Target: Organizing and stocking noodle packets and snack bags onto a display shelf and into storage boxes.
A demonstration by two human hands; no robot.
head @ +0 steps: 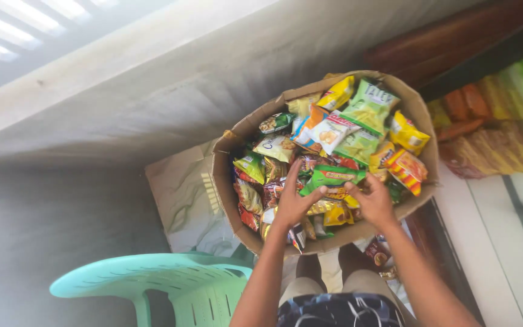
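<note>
At centre right of the frame I see a cardboard box [228, 163] crammed with small snack packets in green, yellow, orange and red. My left hand [293, 203] lies spread over the packets, thumb touching a green packet [333, 176]. My right hand [375, 203] hovers half-curled beside it; I cannot tell if it grips anything. A green plastic chair [152, 281] sits lower left.
</note>
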